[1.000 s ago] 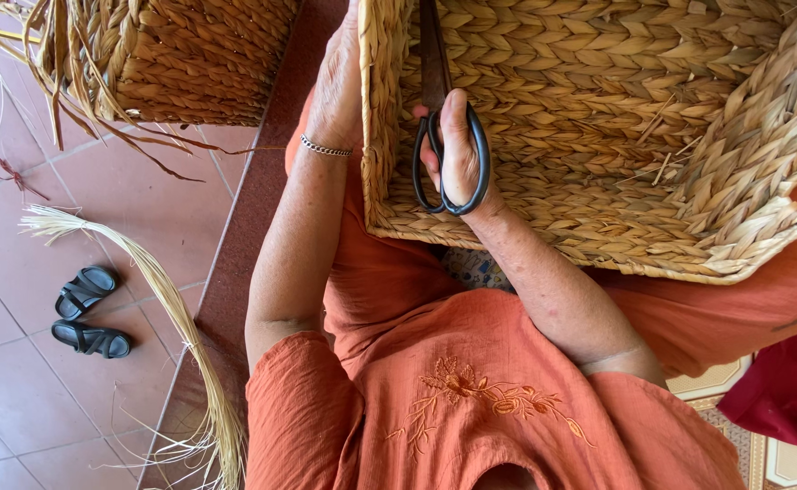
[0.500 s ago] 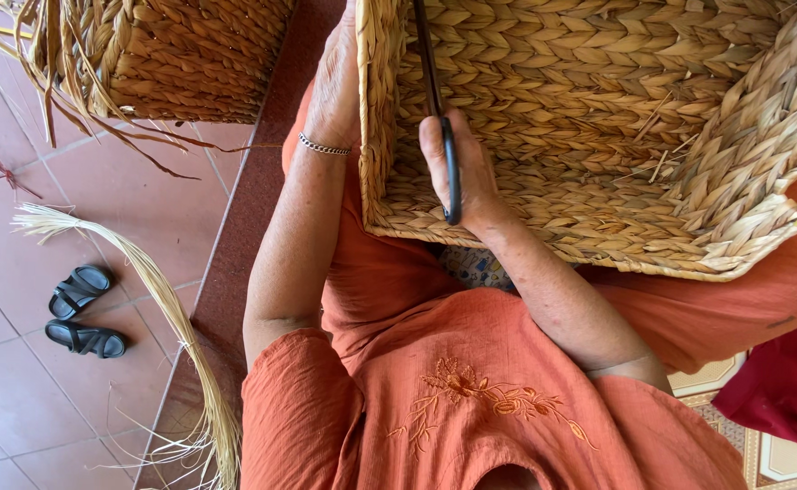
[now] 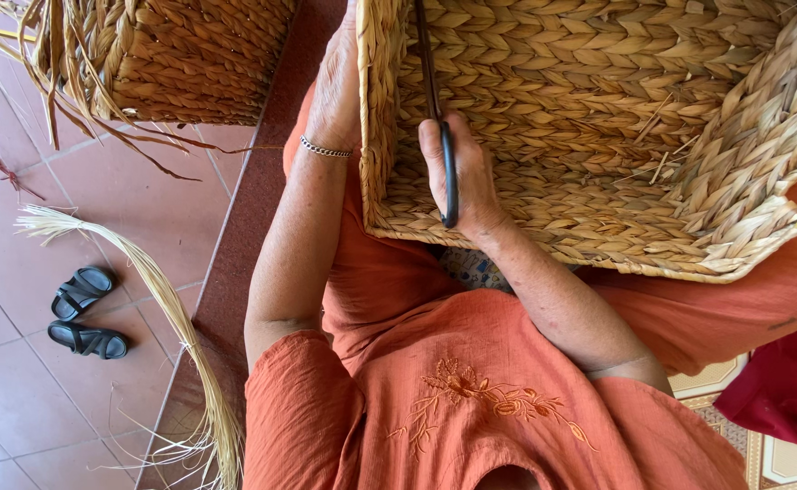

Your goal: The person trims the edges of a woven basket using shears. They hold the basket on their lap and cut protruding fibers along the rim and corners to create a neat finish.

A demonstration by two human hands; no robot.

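Observation:
A large woven straw basket (image 3: pixel 616 136) rests on my lap, its opening facing me. My right hand (image 3: pixel 466 177) is inside it, shut on black scissors (image 3: pixel 442 136) whose blades point up and away along the inner wall. My left hand (image 3: pixel 335 86), with a thin silver bracelet at the wrist, lies against the basket's outer left wall and steadies it. I wear an orange embroidered top.
A second woven basket (image 3: pixel 180 54) with loose straw ends stands on the tiled floor at the upper left. A bundle of pale straw (image 3: pixel 158 299) curves over the floor beside black sandals (image 3: pixel 85 313). Dark red cloth (image 3: pixel 793 381) lies at the right.
The scissors have turned edge-on in my right hand, so the handle loops no longer show open. The hand has shifted slightly up inside the basket. My left hand has stayed put.

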